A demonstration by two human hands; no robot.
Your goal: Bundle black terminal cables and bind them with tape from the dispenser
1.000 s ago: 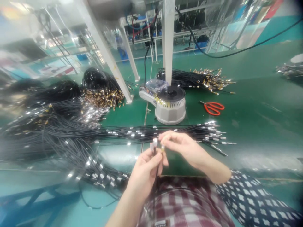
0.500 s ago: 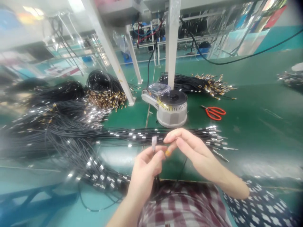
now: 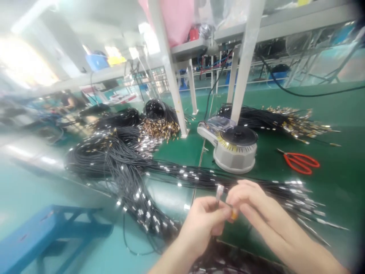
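My left hand [image 3: 203,222] is closed on a thin black cable whose silver connector end [image 3: 219,191] sticks up above my fingers. My right hand [image 3: 252,203] meets it from the right, its fingertips pinched at the cable just below the connector, with a small orange piece [image 3: 234,215] between them. Both hands hover over the near edge of the green table [image 3: 336,114]. Right behind them a long bundle of black cables with silver ends [image 3: 256,182] lies across the table.
A grey round tape dispenser [image 3: 234,146] stands behind the bundle, red scissors [image 3: 302,161] to its right. Heaps of black cables lie at left [image 3: 114,160] and at the back right [image 3: 273,120], some gold-tipped. White frame legs [image 3: 171,76] rise from the table. A blue stool [image 3: 48,232] stands lower left.
The camera has swung left and up, so everything sits further right and lower in view. My right hand has closed in on the cable that my left hand holds.
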